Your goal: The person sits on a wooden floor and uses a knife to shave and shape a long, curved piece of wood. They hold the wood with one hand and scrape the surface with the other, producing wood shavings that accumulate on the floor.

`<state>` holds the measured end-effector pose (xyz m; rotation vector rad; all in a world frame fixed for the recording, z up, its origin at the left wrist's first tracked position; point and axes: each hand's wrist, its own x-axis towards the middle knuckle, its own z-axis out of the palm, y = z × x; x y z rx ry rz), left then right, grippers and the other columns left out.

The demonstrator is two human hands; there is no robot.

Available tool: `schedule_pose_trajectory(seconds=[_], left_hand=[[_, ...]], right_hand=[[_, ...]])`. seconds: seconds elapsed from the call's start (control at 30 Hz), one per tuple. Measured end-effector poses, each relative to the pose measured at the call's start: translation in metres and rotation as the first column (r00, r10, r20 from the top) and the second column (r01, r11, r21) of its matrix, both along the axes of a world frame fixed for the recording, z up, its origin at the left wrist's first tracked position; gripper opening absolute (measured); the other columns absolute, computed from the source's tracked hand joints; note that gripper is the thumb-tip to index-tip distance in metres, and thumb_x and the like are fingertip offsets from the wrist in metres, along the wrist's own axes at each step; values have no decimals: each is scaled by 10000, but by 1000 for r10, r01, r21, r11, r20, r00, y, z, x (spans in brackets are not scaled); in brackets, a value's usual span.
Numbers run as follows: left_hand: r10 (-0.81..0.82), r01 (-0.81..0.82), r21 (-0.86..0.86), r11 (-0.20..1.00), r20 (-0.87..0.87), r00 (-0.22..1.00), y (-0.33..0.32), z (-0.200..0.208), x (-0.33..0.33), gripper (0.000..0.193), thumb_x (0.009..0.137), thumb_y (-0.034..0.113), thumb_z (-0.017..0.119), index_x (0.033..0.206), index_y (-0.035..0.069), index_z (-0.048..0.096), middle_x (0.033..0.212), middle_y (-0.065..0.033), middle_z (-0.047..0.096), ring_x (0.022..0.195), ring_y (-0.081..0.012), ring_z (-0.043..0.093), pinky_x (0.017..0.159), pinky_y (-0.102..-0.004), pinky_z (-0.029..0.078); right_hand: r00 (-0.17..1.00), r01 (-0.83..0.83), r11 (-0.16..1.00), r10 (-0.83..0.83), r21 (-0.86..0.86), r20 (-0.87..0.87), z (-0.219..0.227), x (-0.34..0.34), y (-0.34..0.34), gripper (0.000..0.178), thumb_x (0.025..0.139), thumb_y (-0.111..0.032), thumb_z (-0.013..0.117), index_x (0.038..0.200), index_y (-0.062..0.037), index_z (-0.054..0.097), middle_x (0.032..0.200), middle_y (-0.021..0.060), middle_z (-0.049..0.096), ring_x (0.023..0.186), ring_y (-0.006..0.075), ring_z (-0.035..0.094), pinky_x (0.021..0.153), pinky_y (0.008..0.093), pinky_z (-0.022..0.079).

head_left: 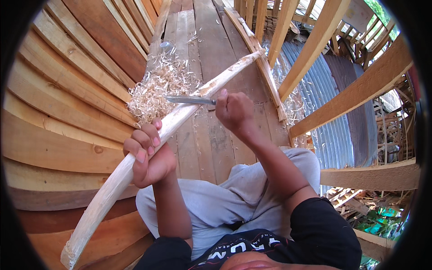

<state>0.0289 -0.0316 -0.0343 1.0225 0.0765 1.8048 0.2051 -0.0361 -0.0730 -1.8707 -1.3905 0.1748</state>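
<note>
while the person sits with legs folded, in grey trousers (207, 200), the pole (173, 120) slants across the scene, its thick end near left, its thin end far right. at the near end it reaches out past the left knee – whether it touches the wall boards (63, 135) there, i cannot tell.

the left hand (149, 155) is closed around the pole short of its middle, fingers wrapped over the top, probably to keep it from rolling or sliding under the blade. a little farther and to the right, the right hand (235, 112) is clenched on the handle of a knife (191, 99). its blade lies across the pole, pointing left – likely held crosswise so the edge can skim the surface.

the pole looks pale, stripped and faintly faceted, with a slight bow, a ragged near end and brownish patches toward the far one. beyond the left hand, curled shavings (155, 92) heap on the floor (220, 139) beside the wall. the far tip meets the edge plank (265, 76), which seems to prop it. past that, at right, stand the railing posts (310, 47) and corrugated sheets (330, 112).
</note>
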Motion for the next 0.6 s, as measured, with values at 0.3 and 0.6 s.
schedule_pose_trajectory(seconds=[0.3,0.6], left_hand=[[76,-76,-88,993,-14,997,4,-12,12,165,710,220,555,660,194,400,661,40,380,729,-135,432,933,-407,334],[66,-67,-87,994,-13,998,-5,-10,12,177,689,212,538,651,196,366,658,35,370,721,-139,425,940,-417,344]], right_hand=[[994,18,997,-26,79,106,-4,11,14,519,939,-242,404,513,-5,582,517,244,531,462,423,547,517,522,455],[987,-146,989,145,3,73,9,-1,-4,542,961,-263,366,556,16,595,564,264,550,543,450,579,567,538,469]])
